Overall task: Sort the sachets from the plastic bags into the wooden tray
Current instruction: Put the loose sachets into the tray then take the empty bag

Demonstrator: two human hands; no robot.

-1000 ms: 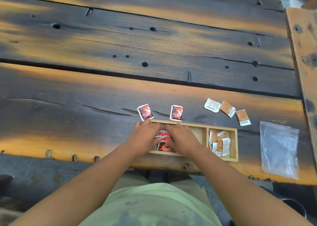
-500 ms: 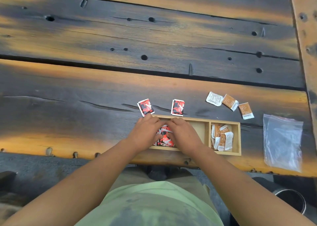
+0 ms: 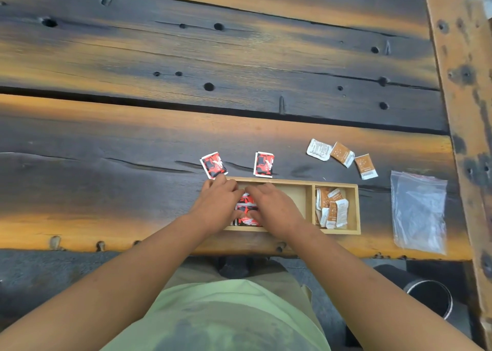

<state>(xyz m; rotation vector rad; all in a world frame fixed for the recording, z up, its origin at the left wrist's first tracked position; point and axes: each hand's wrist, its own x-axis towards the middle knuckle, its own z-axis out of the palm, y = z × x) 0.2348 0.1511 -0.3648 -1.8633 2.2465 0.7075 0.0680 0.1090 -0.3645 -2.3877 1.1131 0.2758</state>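
Plastic bag (image 3: 419, 212) right of wooden tray (image 3: 332, 187)

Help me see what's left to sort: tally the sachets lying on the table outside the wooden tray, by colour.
Red-and-black sachets: 2
Orange sachets: 2
White sachet: 1
Total: 5

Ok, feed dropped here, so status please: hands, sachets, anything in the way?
Hands: left hand and right hand on red sachets in wooden tray, left compartment; grip unclear. Two loose red sachets, three brown-and-white sachets beyond tray. Nothing blocking.
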